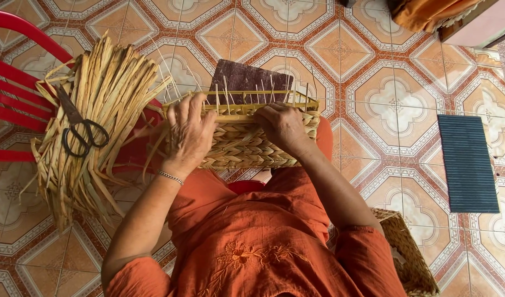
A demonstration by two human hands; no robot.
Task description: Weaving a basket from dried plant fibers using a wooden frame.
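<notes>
A half-woven straw basket point(247, 148) rests on my lap, its upright thin stakes sticking up along the top rim. Behind it stands a dark brown board point(251, 77). My left hand point(189, 132) grips the basket's left end, fingers curled over the rim. My right hand point(282, 127) presses on the rim near the middle right, fingers bent onto the woven strands. A thin silver bracelet point(171, 177) circles my left wrist. I wear orange clothing.
A bundle of dried straw strips point(93, 121) lies on a red plastic chair point(10, 93) at left, with black scissors point(79, 129) on top. A finished woven basket point(409, 253) sits at lower right. A dark blue mat point(468, 163) lies on the patterned tile floor.
</notes>
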